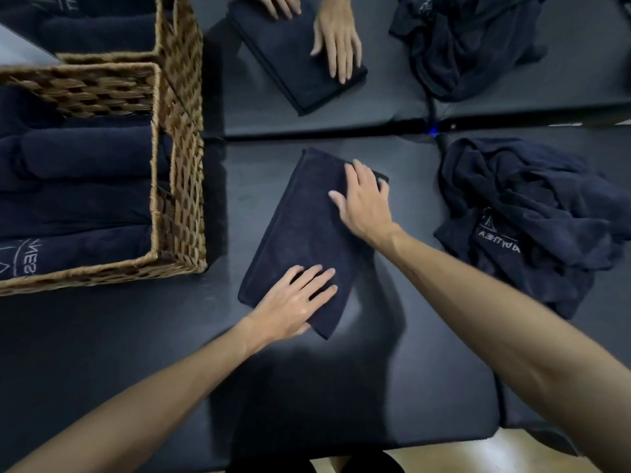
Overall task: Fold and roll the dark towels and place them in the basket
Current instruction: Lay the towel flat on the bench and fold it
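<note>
Both grips flat, fingers straight: left hand [293, 298] on near end, right hand [363, 199] on far end of folded dark towel [304, 230], lying rect. on worktop [136, 336].

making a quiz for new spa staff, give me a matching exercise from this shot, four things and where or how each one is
Things:
1. folded towel
2. wicker basket
3. crumpled towels
4. left hand

States or places:
A. holds rolled towels
B. loose heap on the table's right
C. flat on the table under both hands
D. pressing the folded towel's near end

Pairs: 1-C, 2-A, 3-B, 4-D
</note>
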